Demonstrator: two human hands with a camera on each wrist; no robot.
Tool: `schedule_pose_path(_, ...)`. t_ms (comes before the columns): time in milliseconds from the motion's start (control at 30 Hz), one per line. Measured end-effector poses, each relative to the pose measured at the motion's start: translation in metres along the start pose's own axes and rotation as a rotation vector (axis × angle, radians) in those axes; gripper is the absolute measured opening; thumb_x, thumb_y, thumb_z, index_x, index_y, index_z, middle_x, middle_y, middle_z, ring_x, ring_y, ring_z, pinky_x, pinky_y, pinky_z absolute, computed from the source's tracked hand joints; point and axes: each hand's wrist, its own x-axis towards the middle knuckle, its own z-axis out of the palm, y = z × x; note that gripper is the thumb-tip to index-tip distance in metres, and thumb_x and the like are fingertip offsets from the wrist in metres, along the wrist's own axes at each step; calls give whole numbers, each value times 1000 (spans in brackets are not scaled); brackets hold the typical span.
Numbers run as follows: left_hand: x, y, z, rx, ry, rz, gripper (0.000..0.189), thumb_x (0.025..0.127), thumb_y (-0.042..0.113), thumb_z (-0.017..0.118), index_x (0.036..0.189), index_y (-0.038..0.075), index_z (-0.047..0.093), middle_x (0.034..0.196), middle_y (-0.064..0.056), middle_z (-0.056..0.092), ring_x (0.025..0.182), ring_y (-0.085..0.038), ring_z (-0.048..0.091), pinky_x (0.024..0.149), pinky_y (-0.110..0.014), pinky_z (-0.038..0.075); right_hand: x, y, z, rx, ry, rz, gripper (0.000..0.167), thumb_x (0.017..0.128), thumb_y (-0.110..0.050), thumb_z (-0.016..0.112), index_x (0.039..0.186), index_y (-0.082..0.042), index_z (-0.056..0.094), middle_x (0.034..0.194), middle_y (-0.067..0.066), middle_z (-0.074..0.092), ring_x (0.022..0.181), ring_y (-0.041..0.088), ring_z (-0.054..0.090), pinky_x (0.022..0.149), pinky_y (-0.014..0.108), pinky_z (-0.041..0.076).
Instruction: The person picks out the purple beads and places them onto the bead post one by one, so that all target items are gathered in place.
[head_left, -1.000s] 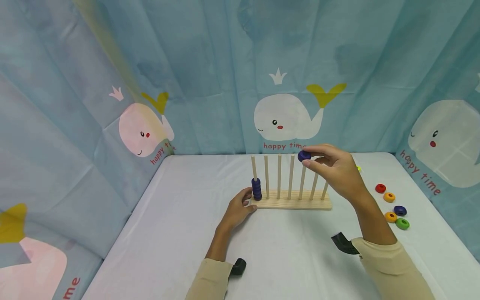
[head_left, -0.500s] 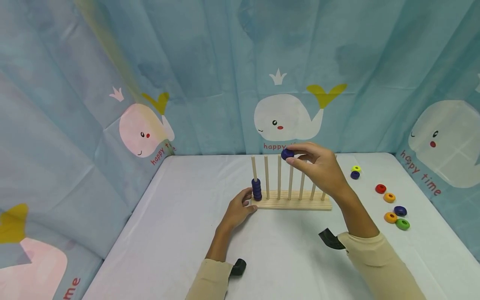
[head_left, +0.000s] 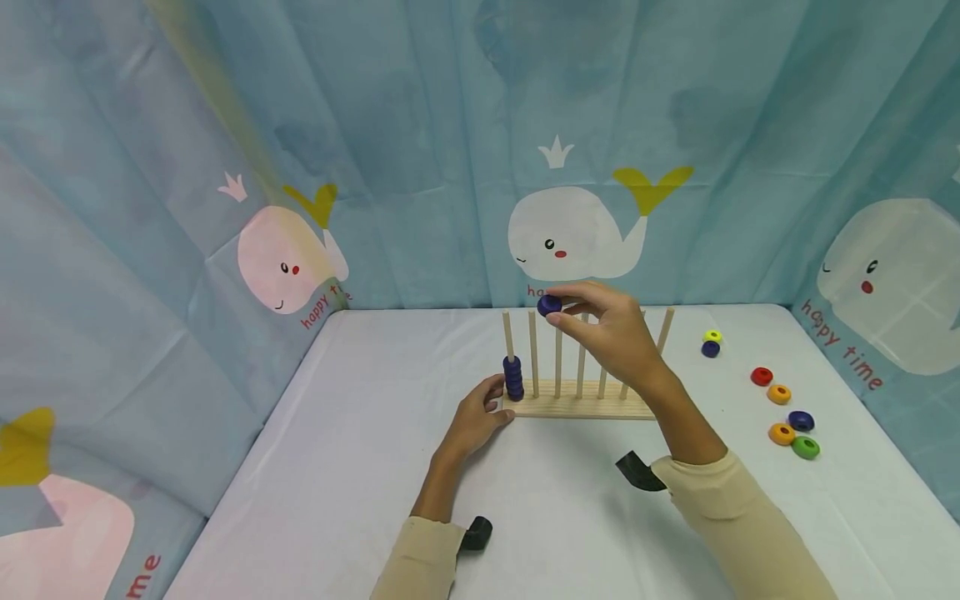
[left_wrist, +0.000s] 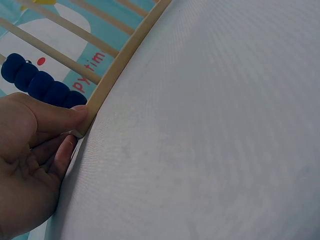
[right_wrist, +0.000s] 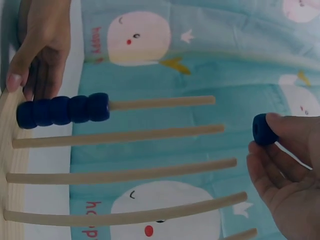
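A wooden peg rack, with a pale base (head_left: 581, 407) and a row of upright pegs, stands on the table. Several dark blue beads (head_left: 513, 379) are stacked on its leftmost peg. My left hand (head_left: 474, 419) grips the left end of the base, thumb on the near side; its thumb (left_wrist: 75, 118) shows close to the stack in the left wrist view. Between thumb and fingers, my right hand (head_left: 617, 340) pinches one blue bead (head_left: 550, 306) at about the height of the peg tops. In the right wrist view this bead (right_wrist: 263, 130) is apart from the peg ends.
Loose beads lie on the white table at right: a yellow one (head_left: 712, 336) by a blue one (head_left: 710, 349), a red one (head_left: 762, 377), orange ones (head_left: 779, 394), another blue (head_left: 801, 421) and a green one (head_left: 806, 448). A whale-printed curtain (head_left: 420, 250) hangs behind.
My right hand has moved left along the peg tops with the blue bead, uncovering the yellow and blue beads at right. The left hand and rack have stayed in place.
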Motion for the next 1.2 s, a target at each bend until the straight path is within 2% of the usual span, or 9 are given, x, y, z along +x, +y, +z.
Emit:
schedule_pose_path(233,-1,3,0,-9,3,-9,67,96,9,75,158,11,49,151,-15,59,141,-31,56,121,-43,48,6,3,9,-6,10,-9,32,96,-7,79,128,-5,75,122,7,75,107,21,72,96,24,61)
schedule_pose_path(500,-2,4,0,-18,-4,-3,68,96,9,76,158,10,49,151,-15,59,141,-31,56,121,-44,48,14,4,17,36,3,-15,41,95,-6,80,134,-2,69,127,12,74,112,24,73,100,34,62)
schedule_pose_path(800,-2,3,0,-13,-5,-2,68,96,9,75,158,11,48,151,-14,59,142,-30,56,121,-43,48,19,4,27,32,-31,7,41,97,-9,78,137,-4,68,131,12,74,116,26,73,104,43,61)
schedule_pose_path(967,-1,2,0,3,-8,-1,68,96,10,74,159,11,48,151,-14,60,141,-30,56,120,-43,48,23,5,32,4,-45,37,42,97,-12,78,138,-7,69,132,9,74,119,25,73,103,48,61)
schedule_pose_path(1200,-1,2,-1,-9,-14,-2,69,96,10,73,160,13,47,152,-12,59,143,-28,55,122,-40,47,28,8,39,-20,-64,54,40,96,-10,79,135,-6,70,128,8,76,120,23,72,106,47,59)
